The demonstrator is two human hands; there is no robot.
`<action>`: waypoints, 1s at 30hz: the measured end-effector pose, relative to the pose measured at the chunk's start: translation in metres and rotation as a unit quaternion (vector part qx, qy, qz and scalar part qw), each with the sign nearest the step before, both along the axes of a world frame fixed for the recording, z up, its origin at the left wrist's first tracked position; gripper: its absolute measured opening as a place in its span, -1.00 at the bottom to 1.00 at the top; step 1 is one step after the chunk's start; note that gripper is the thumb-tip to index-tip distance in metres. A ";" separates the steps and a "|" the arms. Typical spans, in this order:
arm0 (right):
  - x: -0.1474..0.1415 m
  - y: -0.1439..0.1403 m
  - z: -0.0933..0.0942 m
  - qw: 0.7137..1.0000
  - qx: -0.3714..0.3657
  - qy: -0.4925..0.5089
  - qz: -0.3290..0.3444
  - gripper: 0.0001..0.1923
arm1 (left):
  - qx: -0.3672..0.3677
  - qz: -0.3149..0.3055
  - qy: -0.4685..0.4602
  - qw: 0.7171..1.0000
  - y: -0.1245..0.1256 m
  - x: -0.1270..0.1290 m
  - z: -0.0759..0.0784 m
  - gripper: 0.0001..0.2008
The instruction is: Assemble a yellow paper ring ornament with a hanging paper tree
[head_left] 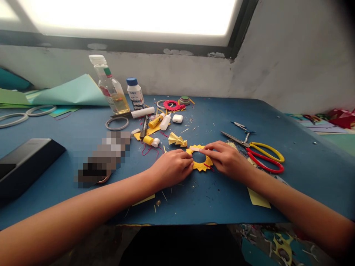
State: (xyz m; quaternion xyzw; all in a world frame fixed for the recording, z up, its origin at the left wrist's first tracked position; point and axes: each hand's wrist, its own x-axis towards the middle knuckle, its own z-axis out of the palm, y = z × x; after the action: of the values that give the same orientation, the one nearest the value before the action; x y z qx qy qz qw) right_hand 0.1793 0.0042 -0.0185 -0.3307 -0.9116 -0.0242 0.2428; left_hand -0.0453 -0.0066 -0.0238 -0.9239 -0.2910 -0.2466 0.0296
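Note:
A yellow folded-paper ring with a zigzag edge lies on the blue table in front of me. My left hand is closed on the ring's left edge, its fingertips partly hidden. From the other side, my right hand pinches a small pale strip lying along the ring's upper edge. A bit of red thread shows at the ring's lower right. Just behind the ring is a fan-folded yellow paper piece, apart from both hands.
Scissors with red and yellow handles and a compass lie to the right. Behind stand a glass bottle and a blue-capped bottle. Glue bottle, white case, red paper ring and tape rings lie about.

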 end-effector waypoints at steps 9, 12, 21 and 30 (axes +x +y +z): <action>-0.005 -0.003 -0.003 0.990 0.070 -0.116 0.026 -0.63 | 0.008 0.001 0.001 1.000 0.001 0.001 -0.001 -0.71; -0.009 -0.007 -0.003 0.972 0.143 -0.184 0.024 -0.64 | 0.006 0.004 0.008 1.000 0.001 0.001 -0.001 -0.70; -0.005 -0.013 0.001 0.972 0.155 -0.174 0.008 -0.66 | 0.002 0.000 0.005 1.000 0.002 0.000 -0.001 -0.70; 0.003 -0.002 0.002 0.996 0.079 -0.025 -0.017 -0.62 | 0.002 0.000 0.001 1.000 0.000 0.000 -0.001 -0.70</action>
State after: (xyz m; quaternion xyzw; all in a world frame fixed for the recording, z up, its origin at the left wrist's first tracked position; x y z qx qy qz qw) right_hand 0.1820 0.0023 -0.0165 -0.3249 -0.9070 -0.1088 0.2449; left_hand -0.0451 -0.0064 -0.0244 -0.9240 -0.2907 -0.2461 0.0323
